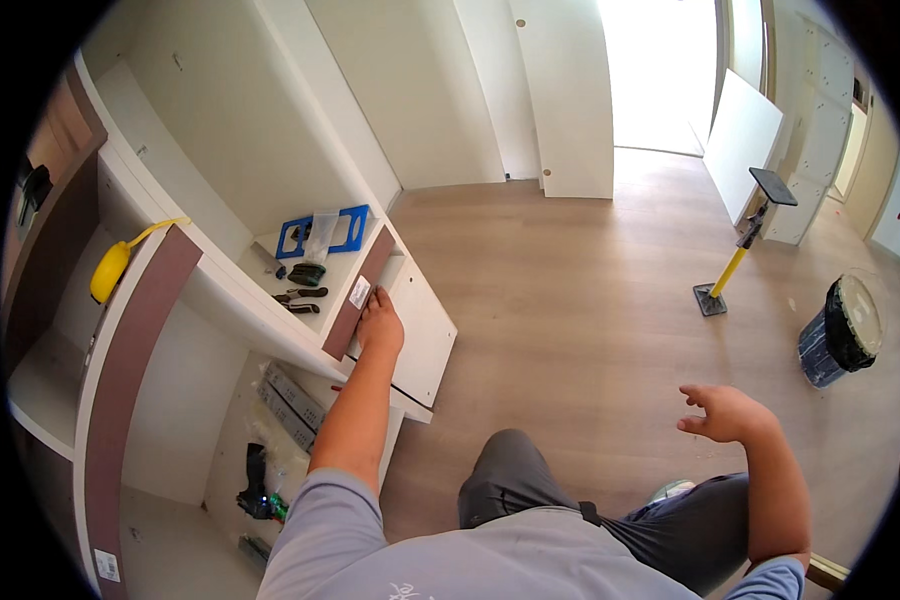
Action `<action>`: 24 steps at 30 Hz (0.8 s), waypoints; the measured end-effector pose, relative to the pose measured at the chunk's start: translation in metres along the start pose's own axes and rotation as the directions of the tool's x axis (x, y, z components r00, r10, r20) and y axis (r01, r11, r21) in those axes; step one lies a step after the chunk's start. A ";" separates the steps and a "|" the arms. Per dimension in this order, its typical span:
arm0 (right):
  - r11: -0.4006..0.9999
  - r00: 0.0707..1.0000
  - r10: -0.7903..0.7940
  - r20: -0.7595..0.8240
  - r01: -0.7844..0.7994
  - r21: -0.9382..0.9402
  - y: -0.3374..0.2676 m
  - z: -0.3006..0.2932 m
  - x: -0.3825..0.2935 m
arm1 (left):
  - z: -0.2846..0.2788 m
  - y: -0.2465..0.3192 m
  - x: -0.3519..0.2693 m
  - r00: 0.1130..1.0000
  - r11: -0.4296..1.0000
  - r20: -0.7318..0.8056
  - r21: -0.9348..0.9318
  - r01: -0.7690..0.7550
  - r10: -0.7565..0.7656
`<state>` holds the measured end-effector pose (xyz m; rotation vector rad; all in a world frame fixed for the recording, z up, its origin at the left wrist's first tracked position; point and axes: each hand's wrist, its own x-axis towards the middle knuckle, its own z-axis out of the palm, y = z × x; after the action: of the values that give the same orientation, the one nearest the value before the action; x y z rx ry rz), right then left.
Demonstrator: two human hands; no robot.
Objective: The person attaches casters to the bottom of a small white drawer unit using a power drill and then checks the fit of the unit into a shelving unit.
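My left hand [380,322] rests at the brown front strip [343,328] of a white cabinet, its fingertips beside a printed label and near the top edge of a white drawer or door panel [420,319]. Whether the fingers grip the strip cannot be seen. Out over the wood-look floor, my right hand [724,415] is held in the air with nothing in it, fingers apart. On the shelf behind the strip lie pliers [300,300], a dark-green item [307,274], a blue plastic frame [356,229] and a clear plastic bag [321,238].
Metal drawer slides [289,405] and a black cordless power tool [255,484] lie in the lower left compartment. A yellow tape measure [111,271] sits on the left cabinet. Right of me stand a yellow support prop [730,271] and a lidded bucket [825,345]; a white panel [742,142] leans beyond.
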<state>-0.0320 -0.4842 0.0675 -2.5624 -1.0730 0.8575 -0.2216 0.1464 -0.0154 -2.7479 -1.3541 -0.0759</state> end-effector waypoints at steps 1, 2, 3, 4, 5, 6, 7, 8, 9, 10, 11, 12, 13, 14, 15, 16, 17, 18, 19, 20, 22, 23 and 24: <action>1.000 1.000 -0.006 -0.003 0.006 0.003 -0.001 0.000 0.000 | 0.001 -0.005 0.004 1.000 1.000 0.003 0.000 0.007 -0.007; 1.000 1.000 -0.012 -0.006 0.012 0.006 -0.002 -0.001 0.001 | 0.002 -0.012 0.008 1.000 1.000 0.005 0.000 0.013 -0.013; 1.000 1.000 -0.004 -0.004 0.004 0.018 -0.002 -0.001 0.000 | 0.003 -0.015 0.009 1.000 1.000 -0.004 -0.002 0.007 -0.007; 1.000 1.000 0.004 0.000 -0.004 0.030 -0.003 -0.002 -0.001 | 0.004 -0.019 0.011 1.000 1.000 -0.014 -0.003 0.001 -0.001; 0.999 1.000 0.011 0.003 -0.011 0.042 -0.003 -0.002 0.001 | 0.006 -0.021 0.014 1.000 1.000 -0.022 0.002 0.000 0.000; 0.999 1.000 0.010 0.006 -0.010 0.038 -0.001 -0.001 0.001 | 0.008 -0.021 0.014 1.000 1.000 -0.028 0.004 -0.001 0.001; 0.999 1.000 0.008 0.010 -0.009 0.035 0.002 0.000 0.002 | 0.009 -0.021 0.015 0.999 1.000 -0.032 0.013 0.003 -0.002; 0.999 1.000 0.006 0.014 -0.006 0.032 0.003 0.001 0.004 | 0.010 -0.021 0.016 0.999 1.000 -0.037 0.022 0.007 -0.006; 1.000 1.000 0.016 0.022 -0.017 0.021 0.003 0.000 0.004 | 0.009 -0.017 0.016 1.000 1.000 -0.022 0.008 0.010 -0.009; 1.000 0.999 0.025 0.031 -0.025 0.010 0.002 0.000 0.004 | 0.006 -0.012 0.014 1.000 1.000 -0.008 -0.004 0.014 -0.014; 0.999 0.999 0.034 0.040 -0.034 -0.001 0.002 -0.001 0.005 | 0.004 -0.008 0.013 1.000 1.000 0.006 -0.015 0.018 -0.018; 0.999 0.999 0.030 0.035 -0.030 0.017 0.002 -0.001 0.006 | 0.006 -0.010 0.014 1.000 1.000 -0.006 0.019 0.019 -0.019; 0.999 0.999 0.026 0.030 -0.027 0.035 0.003 0.000 0.008 | 0.009 -0.010 0.014 1.000 0.998 -0.018 0.053 0.019 -0.019; 0.998 0.999 0.024 0.025 -0.025 0.052 0.003 0.000 0.010 | 0.011 -0.011 0.016 0.999 0.996 -0.030 0.087 0.019 -0.016; 0.998 0.999 0.023 0.027 -0.024 0.051 0.002 -0.001 0.010 | 0.013 -0.011 0.018 1.000 0.998 -0.018 0.064 0.022 -0.020; 0.998 0.999 0.021 0.027 -0.023 0.051 0.002 -0.001 0.011 | 0.013 -0.010 0.022 1.000 0.999 -0.009 0.041 0.024 -0.024; 0.998 0.999 0.020 0.027 -0.021 0.052 0.001 -0.001 0.011 | 0.014 -0.009 0.024 1.000 0.999 -0.013 0.042 0.022 -0.022; 0.998 0.999 0.020 0.028 -0.022 0.052 -0.001 -0.001 0.012 | 0.015 -0.012 0.027 1.000 0.999 -0.020 0.045 0.025 -0.024; 0.998 0.999 0.020 0.030 -0.021 0.053 -0.003 -0.002 0.012 | 0.013 -0.015 0.027 0.999 0.998 -0.026 0.049 0.030 -0.028; 0.998 0.999 0.018 0.032 -0.020 0.055 -0.004 -0.003 0.012 | 0.025 -0.025 0.030 0.998 0.994 -0.065 0.105 0.027 -0.020; 0.997 0.999 0.033 0.021 -0.034 0.065 -0.001 -0.002 0.008 | 0.028 -0.025 0.028 0.998 0.992 -0.066 0.126 0.023 -0.015; 0.997 0.999 0.039 0.016 -0.040 0.070 0.000 -0.002 0.006 | 0.028 -0.026 0.029 0.997 0.990 -0.071 0.137 0.023 -0.013; 0.995 0.998 0.066 0.020 -0.068 0.075 0.002 -0.002 0.000 | 0.015 -0.006 0.026 1.000 0.996 -0.005 0.081 0.024 -0.023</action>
<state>-0.0299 -0.4862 0.0679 -2.5452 -0.9452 0.9204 -0.2104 0.1720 -0.0282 -2.6647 -1.3575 -0.0279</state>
